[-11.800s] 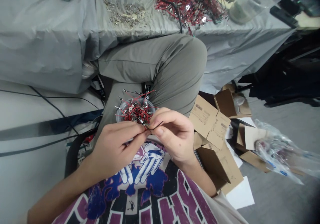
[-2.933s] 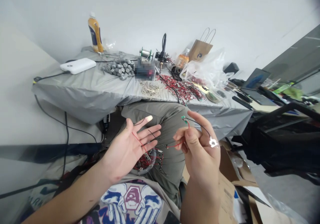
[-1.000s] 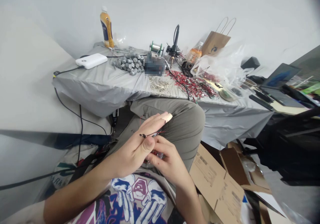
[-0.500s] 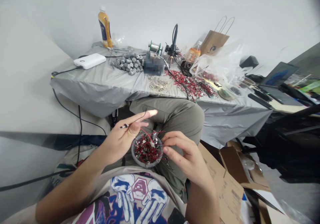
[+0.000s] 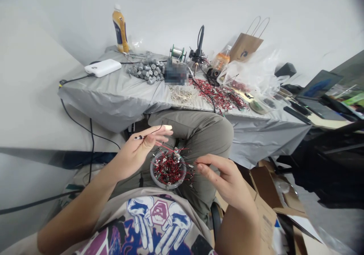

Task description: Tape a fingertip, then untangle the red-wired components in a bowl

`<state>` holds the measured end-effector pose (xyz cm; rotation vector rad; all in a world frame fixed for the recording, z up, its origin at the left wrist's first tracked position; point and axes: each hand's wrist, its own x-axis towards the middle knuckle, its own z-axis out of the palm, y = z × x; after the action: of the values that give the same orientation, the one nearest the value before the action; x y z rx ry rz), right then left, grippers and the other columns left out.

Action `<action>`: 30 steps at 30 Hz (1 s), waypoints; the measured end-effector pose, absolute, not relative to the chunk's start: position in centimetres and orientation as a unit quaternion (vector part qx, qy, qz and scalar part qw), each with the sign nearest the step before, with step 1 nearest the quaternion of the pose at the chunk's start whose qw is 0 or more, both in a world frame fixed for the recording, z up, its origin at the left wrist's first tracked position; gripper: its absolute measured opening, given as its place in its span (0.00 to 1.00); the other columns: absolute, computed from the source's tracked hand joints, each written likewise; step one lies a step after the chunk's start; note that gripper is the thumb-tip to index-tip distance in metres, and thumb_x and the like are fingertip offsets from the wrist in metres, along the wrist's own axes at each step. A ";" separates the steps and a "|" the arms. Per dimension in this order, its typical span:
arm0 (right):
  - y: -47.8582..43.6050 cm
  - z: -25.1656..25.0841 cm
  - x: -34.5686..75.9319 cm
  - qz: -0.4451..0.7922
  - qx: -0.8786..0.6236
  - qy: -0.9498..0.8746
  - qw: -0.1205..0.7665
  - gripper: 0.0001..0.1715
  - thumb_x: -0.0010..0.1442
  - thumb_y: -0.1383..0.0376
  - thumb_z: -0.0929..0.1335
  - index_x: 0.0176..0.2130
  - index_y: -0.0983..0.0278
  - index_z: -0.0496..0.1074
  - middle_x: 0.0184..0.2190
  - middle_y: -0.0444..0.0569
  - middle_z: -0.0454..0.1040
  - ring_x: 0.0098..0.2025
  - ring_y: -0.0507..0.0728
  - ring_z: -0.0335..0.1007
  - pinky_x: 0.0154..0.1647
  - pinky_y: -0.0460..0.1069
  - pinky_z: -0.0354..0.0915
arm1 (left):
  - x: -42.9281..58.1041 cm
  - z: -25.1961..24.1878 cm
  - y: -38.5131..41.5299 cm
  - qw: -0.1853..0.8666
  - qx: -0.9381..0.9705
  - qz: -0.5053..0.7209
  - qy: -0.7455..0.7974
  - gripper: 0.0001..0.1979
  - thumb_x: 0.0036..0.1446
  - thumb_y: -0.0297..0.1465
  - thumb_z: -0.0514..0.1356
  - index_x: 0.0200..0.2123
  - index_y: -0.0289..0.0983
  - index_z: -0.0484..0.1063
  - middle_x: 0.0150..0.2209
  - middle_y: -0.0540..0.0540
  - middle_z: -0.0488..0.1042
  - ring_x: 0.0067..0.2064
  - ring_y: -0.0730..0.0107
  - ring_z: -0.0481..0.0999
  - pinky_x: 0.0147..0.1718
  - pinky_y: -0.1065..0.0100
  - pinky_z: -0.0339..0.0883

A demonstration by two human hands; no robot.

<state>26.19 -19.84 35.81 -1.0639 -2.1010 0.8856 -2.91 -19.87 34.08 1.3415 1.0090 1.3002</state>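
Note:
A clear round tub (image 5: 153,173) full of red and black wires with small metal parts (image 5: 168,168) sits on my lap between my hands. My left hand (image 5: 133,154) is at the tub's left; a thin dark wire with a small metal end (image 5: 139,137) lies across it, held at the thumb and forefinger. Red wires stretch from beneath those fingers toward the tub. A pale cover is on one fingertip. To the tub's right, the thumb and forefinger of my right hand (image 5: 227,173) pinch the end of a thin wire (image 5: 195,163), mostly hidden by the fingertips.
On the grey-covered table (image 5: 113,99) are grey cylinders (image 5: 149,71), a solder spool (image 5: 178,53), a soldering iron in a stand (image 5: 200,44), a red wire pile (image 5: 218,96) and a white power bank (image 5: 102,68). Cardboard boxes (image 5: 261,183) stand on the right.
My right hand has moved right, away from the tub's rim, and now pinches a wire end. My left hand has shifted slightly left, still with its wire.

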 end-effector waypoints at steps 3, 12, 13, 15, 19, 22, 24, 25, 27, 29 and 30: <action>-19.9 35.5 26.4 0.312 -0.421 -0.780 0.341 0.06 0.72 0.61 0.73 0.43 0.57 0.83 0.38 0.45 0.86 0.39 0.54 0.82 0.41 0.47 0.73 | -2.9 33.8 -19.8 0.513 0.538 0.523 0.416 0.30 0.70 0.54 0.58 0.58 0.36 0.81 0.46 0.36 0.87 0.41 0.58 0.86 0.42 0.64 0.77; -20.1 34.2 26.4 0.315 -0.439 -0.710 0.451 0.10 0.66 0.65 0.78 0.48 0.51 0.85 0.42 0.42 0.86 0.43 0.53 0.81 0.46 0.47 0.75 | -3.0 34.4 -19.7 0.511 0.534 0.523 0.425 0.30 0.64 0.58 0.63 0.40 0.34 0.83 0.28 0.41 0.83 0.28 0.65 0.80 0.30 0.68 0.74; -20.1 34.1 26.4 0.320 -0.440 -0.705 0.456 0.12 0.66 0.65 0.78 0.49 0.51 0.85 0.42 0.42 0.86 0.43 0.53 0.81 0.47 0.47 0.75 | -3.0 34.4 -19.7 0.509 0.532 0.526 0.425 0.30 0.64 0.58 0.63 0.39 0.34 0.83 0.27 0.41 0.83 0.28 0.66 0.80 0.29 0.69 0.74; -20.1 33.9 26.4 0.325 -0.438 -0.696 0.467 0.15 0.65 0.65 0.79 0.50 0.49 0.84 0.43 0.42 0.86 0.43 0.53 0.81 0.47 0.46 0.75 | -3.2 34.3 -19.7 0.509 0.534 0.531 0.418 0.29 0.65 0.57 0.63 0.38 0.34 0.82 0.26 0.42 0.82 0.27 0.67 0.80 0.28 0.70 0.75; -19.9 33.7 26.2 0.347 -0.428 -0.676 0.490 0.18 0.64 0.65 0.79 0.52 0.48 0.84 0.43 0.42 0.86 0.43 0.52 0.83 0.46 0.45 0.77 | -3.4 34.1 -19.6 0.508 0.547 0.537 0.394 0.27 0.66 0.55 0.63 0.37 0.34 0.81 0.25 0.44 0.82 0.27 0.70 0.81 0.28 0.74 0.75; -20.0 33.9 25.8 0.400 -0.418 -0.648 0.495 0.15 0.66 0.65 0.78 0.52 0.50 0.84 0.39 0.42 0.87 0.37 0.51 0.83 0.40 0.44 0.78 | -3.5 33.9 -19.5 0.509 0.546 0.543 0.384 0.27 0.67 0.54 0.63 0.36 0.35 0.81 0.25 0.45 0.82 0.26 0.71 0.81 0.27 0.75 0.76; -20.1 34.0 25.5 0.437 -0.405 -0.634 0.493 0.09 0.69 0.64 0.76 0.49 0.52 0.85 0.36 0.43 0.87 0.31 0.50 0.82 0.35 0.43 0.78 | -3.5 33.7 -19.5 0.507 0.543 0.548 0.384 0.26 0.68 0.53 0.62 0.36 0.35 0.82 0.25 0.45 0.82 0.27 0.72 0.81 0.28 0.75 0.75; -20.2 34.1 25.4 0.451 -0.399 -0.630 0.491 0.07 0.70 0.64 0.75 0.47 0.53 0.85 0.34 0.43 0.87 0.30 0.50 0.82 0.34 0.42 0.78 | -3.5 33.7 -19.5 0.504 0.543 0.551 0.384 0.26 0.69 0.53 0.62 0.36 0.35 0.82 0.25 0.45 0.82 0.27 0.72 0.81 0.28 0.75 0.75; -20.3 34.1 25.2 0.468 -0.393 -0.623 0.488 0.06 0.72 0.64 0.74 0.45 0.55 0.85 0.33 0.44 0.86 0.29 0.49 0.82 0.33 0.42 0.77 | -3.4 33.6 -19.5 0.499 0.543 0.556 0.382 0.25 0.69 0.53 0.62 0.36 0.35 0.81 0.25 0.46 0.82 0.27 0.72 0.81 0.28 0.76 0.75; -20.4 33.9 25.1 0.485 -0.389 -0.610 0.492 0.06 0.72 0.63 0.74 0.45 0.56 0.85 0.32 0.44 0.86 0.27 0.49 0.81 0.32 0.42 0.77 | -3.3 33.7 -19.5 0.499 0.544 0.559 0.378 0.26 0.69 0.53 0.62 0.36 0.35 0.81 0.25 0.46 0.82 0.27 0.72 0.81 0.28 0.75 0.75; -20.4 33.8 25.0 0.494 -0.385 -0.601 0.496 0.06 0.72 0.63 0.74 0.46 0.56 0.85 0.32 0.44 0.86 0.27 0.49 0.81 0.31 0.41 0.77 | -3.3 33.7 -19.5 0.500 0.544 0.558 0.377 0.26 0.68 0.53 0.62 0.36 0.35 0.81 0.25 0.46 0.81 0.27 0.72 0.81 0.28 0.75 0.75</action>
<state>25.04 -20.42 33.82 -0.9328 -1.4568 1.1970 -3.26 -19.52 33.67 1.3159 0.9124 1.3486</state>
